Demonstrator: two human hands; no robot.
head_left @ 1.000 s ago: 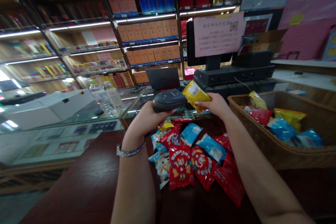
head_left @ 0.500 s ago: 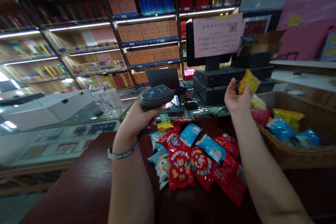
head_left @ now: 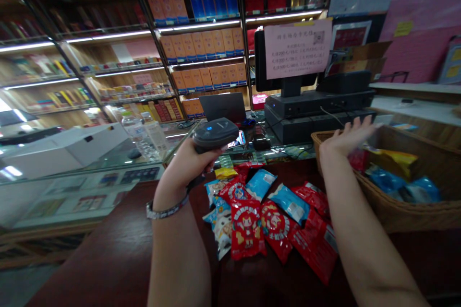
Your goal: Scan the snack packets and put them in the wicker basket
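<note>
My left hand (head_left: pixel 185 163) is wrapped round the handle of a dark barcode scanner (head_left: pixel 216 134), held above the counter with its head pointing right. My right hand (head_left: pixel 347 139) is over the near-left rim of a wicker basket (head_left: pixel 406 211), fingers stretched out and slightly blurred. No packet shows in it. Yellow, red and blue snack packets (head_left: pixel 387 177) lie in the basket. Below and between my arms, a loose heap of packets covers part of the brown counter: a red packet (head_left: pixel 248 228), a blue packet (head_left: pixel 290 201), a yellow packet (head_left: pixel 226 172) and several others.
Behind the heap stand a monitor with a pink notice (head_left: pixel 298 50) and a black cash drawer (head_left: pixel 306 124). A lit phone (head_left: pixel 237 139) lies past the scanner. Plastic bottles (head_left: pixel 139 134) and a white box (head_left: pixel 65 153) stand on the glass case at left.
My right hand has let go of the yellow packet and moved right, over the basket, its fingers now spread. My left hand and the scanner have barely moved.
</note>
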